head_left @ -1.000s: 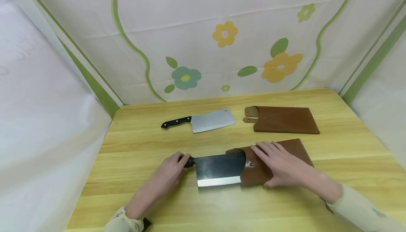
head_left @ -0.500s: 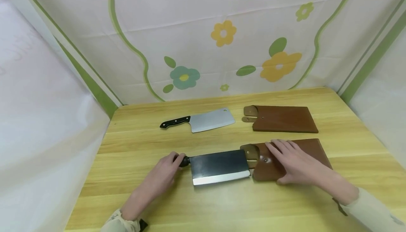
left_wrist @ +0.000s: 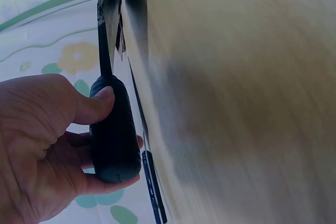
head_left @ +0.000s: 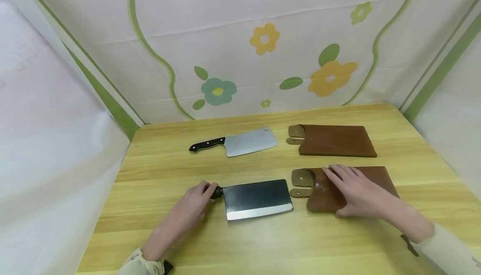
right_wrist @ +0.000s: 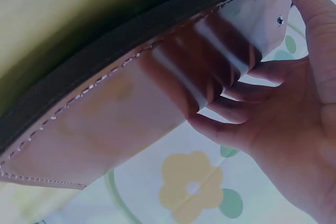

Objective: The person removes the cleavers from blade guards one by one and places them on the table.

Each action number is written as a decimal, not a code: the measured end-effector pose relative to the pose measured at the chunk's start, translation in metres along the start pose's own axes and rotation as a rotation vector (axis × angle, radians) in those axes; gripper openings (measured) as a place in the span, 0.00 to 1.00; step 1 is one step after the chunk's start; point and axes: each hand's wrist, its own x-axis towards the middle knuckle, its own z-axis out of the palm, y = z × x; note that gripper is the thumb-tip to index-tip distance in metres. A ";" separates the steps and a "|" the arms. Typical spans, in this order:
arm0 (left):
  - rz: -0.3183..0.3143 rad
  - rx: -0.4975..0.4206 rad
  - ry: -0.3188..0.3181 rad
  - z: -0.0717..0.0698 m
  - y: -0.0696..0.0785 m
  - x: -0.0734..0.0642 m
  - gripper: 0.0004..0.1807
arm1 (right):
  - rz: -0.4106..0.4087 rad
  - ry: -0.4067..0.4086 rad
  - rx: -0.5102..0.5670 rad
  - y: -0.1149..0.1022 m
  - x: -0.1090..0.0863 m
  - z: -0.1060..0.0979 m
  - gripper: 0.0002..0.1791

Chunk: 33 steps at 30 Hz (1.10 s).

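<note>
My left hand holds a dark-bladed cleaver by its black handle. In the left wrist view, the thumb and fingers wrap round that handle. The blade is bare, with a bright cutting edge facing the person, and its tip stands a little left of a brown leather knife sheath. My right hand spans this sheath from above, thumb at the near edge. Seen from the right wrist, the fingers bear on the glossy leather. Two tan straps hang out at the sheath's mouth, which faces the cleaver.
Farther back lies a smaller silver cleaver with a riveted black handle. A second brown sheath lies to its right, straps toward it. The wooden table backs onto a flowered curtain, with white cloth at both sides.
The dark cleaver has come out of the front sheath, which the right hand has drawn to the right. The left hand has shifted slightly left with the cleaver. A gap now separates them.
</note>
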 end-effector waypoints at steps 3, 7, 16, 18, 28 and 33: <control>-0.013 -0.005 -0.015 0.003 -0.001 -0.001 0.22 | 0.000 -0.003 0.004 0.000 0.000 0.001 0.64; -0.021 -0.008 -0.024 0.006 -0.002 -0.002 0.21 | 0.005 -0.007 0.012 0.001 -0.001 0.002 0.64; -0.053 -0.010 -0.070 0.008 -0.002 -0.003 0.21 | 0.027 -0.062 0.038 0.002 0.000 0.004 0.66; -0.056 -0.002 -0.078 0.009 -0.002 -0.003 0.21 | 0.037 -0.085 0.049 0.002 0.001 0.003 0.67; -0.111 0.003 -0.129 0.008 0.001 0.000 0.22 | 0.075 -0.057 0.120 0.007 0.009 -0.007 0.51; -0.209 -0.015 -0.115 -0.007 -0.002 0.011 0.25 | 0.107 0.078 0.081 0.012 0.019 -0.011 0.43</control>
